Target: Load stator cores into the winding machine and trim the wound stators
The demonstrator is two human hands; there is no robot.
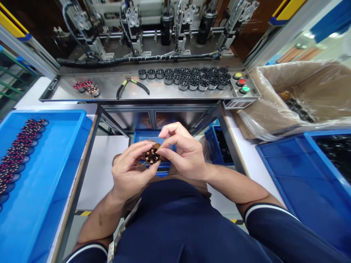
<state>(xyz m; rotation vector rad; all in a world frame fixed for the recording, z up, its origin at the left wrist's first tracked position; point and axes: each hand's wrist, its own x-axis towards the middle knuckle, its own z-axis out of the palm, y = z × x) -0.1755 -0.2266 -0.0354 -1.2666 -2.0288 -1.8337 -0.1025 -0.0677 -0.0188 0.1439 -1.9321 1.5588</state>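
Observation:
Between thumb and fingers of my left hand [133, 170] is a small round motor stator [151, 156] wound with copper wire, its open face turned up. A thin loose wire end sticks out at its left side. My right hand [185, 149] is pinched close against the stator's right edge; whatever its fingertips hold is too fine to make out. On the metal ledge ahead lie cutting pliers [132, 87] with black and green handles, spread apart. To their left sits a small group of wound stators [87, 87] with pink and copper colours.
Several rows of unwound black stators [189, 77] stand on the metal ledge [109, 95], beside yellow, red and green buttons [241, 82]. Behind is a winding machine [134, 22]. A blue tray [57, 153] with wound stators is left; a plastic-lined carton [315, 80] and blue bin [285, 168] are right.

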